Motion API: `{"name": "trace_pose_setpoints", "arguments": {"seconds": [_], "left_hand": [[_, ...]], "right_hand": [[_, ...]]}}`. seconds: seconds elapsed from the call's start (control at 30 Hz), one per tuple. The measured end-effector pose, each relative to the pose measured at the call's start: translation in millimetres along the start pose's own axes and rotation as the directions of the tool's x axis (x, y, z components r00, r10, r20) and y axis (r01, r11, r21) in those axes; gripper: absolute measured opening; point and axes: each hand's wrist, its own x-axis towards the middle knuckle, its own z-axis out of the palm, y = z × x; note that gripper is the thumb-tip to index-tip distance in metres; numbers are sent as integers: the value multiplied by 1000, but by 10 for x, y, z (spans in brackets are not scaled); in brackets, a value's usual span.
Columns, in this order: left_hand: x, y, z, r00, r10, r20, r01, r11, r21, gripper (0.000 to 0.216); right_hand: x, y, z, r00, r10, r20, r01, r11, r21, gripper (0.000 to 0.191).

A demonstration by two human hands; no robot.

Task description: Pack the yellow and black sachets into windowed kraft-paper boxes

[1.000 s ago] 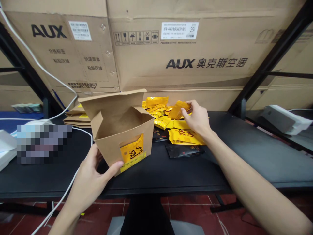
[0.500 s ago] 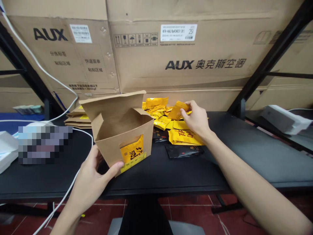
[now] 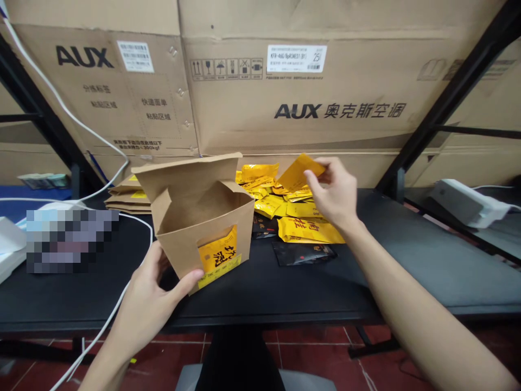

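Observation:
My left hand (image 3: pixel 158 293) grips the lower left of an open brown paper box (image 3: pixel 171 244), thumb on its front and fingers behind. The box leans slightly, its flap standing up at the back. Through its front window a yellow packet (image 3: pixel 220 251) with dark characters shows. My right hand (image 3: pixel 336 190) pinches a flat yellow sachet (image 3: pixel 300 172) above a heap of yellow packets (image 3: pixel 264 187). Below that hand lies a larger yellow packet (image 3: pixel 307 231) with red-brown characters. Nearer me rests a black packet (image 3: pixel 303 253); another black packet (image 3: pixel 264 227) is partly hidden by the box.
Folded brown paper boxes (image 3: pixel 128 201) lie behind on the left. A white cable (image 3: pixel 122 298) crosses the black table (image 3: pixel 285 304) near my left arm. Large cardboard cartons (image 3: pixel 345 81) stand along the back. A white device (image 3: pixel 468 203) sits at right, beyond a black post.
My right hand has lifted the yellow sachet up from the heap, tilting it. My left hand keeps its grip on the paper box, which has hardly moved.

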Motion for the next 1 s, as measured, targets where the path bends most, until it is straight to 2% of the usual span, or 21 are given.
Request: {"name": "trace_pose_setpoints", "arguments": {"seconds": [0.07,0.13,0.23,0.3,0.37,0.4,0.47,0.57,0.73,0.8,0.83,0.93,0.97,1.0], "left_hand": [[-2,9,2,1000,0,1,0,1000,1,62],[-1,20,6,1000,10,1,-10,1000,1,62],[6,38,12,1000,19,-4,-19,1000,-4,64],[10,53,17,1000,20,-8,-20,1000,-9,65],[10,73,21,1000,15,-8,-15,1000,-13,67],[9,86,24,1000,12,-9,-12,1000,-15,68],[8,114,29,1000,4,-9,-4,1000,-16,70],[13,152,41,1000,10,-11,-11,1000,-30,68],[24,163,51,1000,29,-4,-29,999,-42,66],[25,151,47,999,35,8,-35,998,-43,64],[25,143,44,999,40,13,-39,998,-43,63],[26,117,31,998,56,21,-56,998,-36,61],[26,109,27,998,61,21,-61,998,-35,62],[28,101,26,998,64,23,-63,997,-36,62]], "right_hand": [[36,-261,-164,982,-87,-165,101,992,79,34],[63,-605,-346,945,-184,-269,216,972,95,44],[93,-1176,-540,899,-320,-299,354,933,66,39],[125,-1518,-564,896,-405,-179,421,905,57,31],[169,-1791,-511,872,-484,74,479,875,77,25],[193,-1898,-467,839,-497,222,490,867,88,22],[235,-2061,-370,745,-464,480,489,869,81,16],[274,-2214,-242,614,-379,692,483,874,50,13],[337,-2396,-33,381,-328,864,465,876,127,11],[372,-2455,86,305,-265,915,390,911,134,14],[386,-2476,150,251,-224,942,339,932,131,15],[394,-2502,332,39,-99,994,184,979,90,15],[386,-2503,381,-19,-61,998,139,988,63,17],[374,-2502,420,-55,-23,998,94,995,28,19]]}}
